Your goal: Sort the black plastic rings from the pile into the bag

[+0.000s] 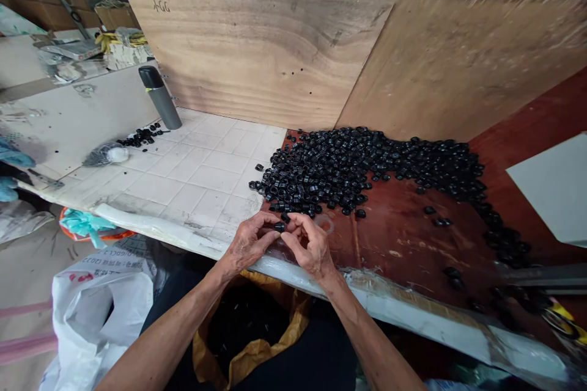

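My left hand (251, 242) is closed in a pinch on a small black plastic part (279, 227) over the table's front edge. Facing it, my right hand (312, 245) has its thumb and fingers curled together at the same spot. A second black piece (285, 218) shows at the right fingertips; part of it is hidden by the fingers. Just beyond both hands lies a large pile of small black ring-like plastic parts (321, 171), spread over the red-brown board (389, 232).
An open yellow-brown bag (250, 351) with dark contents sits below the table edge. Pale tiles (183, 177) cover the left side, with a grey bottle (161, 101) and a clear plastic bag (105, 154). A plywood panel (266, 55) stands behind. A white sack (103, 305) stands lower left.
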A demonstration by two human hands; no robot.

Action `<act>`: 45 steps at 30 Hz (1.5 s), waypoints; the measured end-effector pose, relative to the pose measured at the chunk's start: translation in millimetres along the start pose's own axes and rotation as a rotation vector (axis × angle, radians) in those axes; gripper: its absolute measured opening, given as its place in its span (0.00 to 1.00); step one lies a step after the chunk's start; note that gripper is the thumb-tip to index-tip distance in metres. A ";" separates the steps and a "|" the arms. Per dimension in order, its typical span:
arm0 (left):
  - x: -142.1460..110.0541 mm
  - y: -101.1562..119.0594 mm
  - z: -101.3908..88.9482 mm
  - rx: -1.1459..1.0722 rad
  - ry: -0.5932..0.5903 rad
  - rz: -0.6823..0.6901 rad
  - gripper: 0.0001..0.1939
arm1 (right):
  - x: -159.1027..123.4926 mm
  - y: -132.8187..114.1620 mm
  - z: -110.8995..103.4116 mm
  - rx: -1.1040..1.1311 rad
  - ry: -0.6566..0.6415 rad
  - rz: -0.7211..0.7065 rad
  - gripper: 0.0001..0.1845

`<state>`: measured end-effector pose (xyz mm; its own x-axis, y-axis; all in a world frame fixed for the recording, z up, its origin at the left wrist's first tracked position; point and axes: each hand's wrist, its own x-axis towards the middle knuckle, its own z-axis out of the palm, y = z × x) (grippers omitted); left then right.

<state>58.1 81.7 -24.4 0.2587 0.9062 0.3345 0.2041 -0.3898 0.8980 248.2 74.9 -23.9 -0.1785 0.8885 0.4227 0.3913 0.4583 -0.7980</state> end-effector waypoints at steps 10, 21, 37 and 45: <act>0.2 4.1 -3.1 0.024 -0.037 -0.005 0.11 | -1.2 3.4 1.0 0.009 -0.028 0.052 0.09; 1.0 4.5 -3.6 -0.145 -0.082 -0.122 0.12 | -2.3 3.3 -1.3 0.006 -0.012 0.020 0.09; -3.0 -5.9 0.6 0.273 -0.042 0.287 0.14 | -0.6 -1.8 5.4 0.368 -0.125 0.415 0.11; -6.0 -10.6 3.1 0.368 0.028 0.420 0.14 | 26.6 -25.7 -3.8 0.717 -0.249 0.853 0.15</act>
<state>57.4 79.9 -36.8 0.3646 0.6630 0.6539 0.4069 -0.7450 0.5286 236.9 86.7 9.5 -0.3070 0.8598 -0.4081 -0.1204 -0.4605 -0.8795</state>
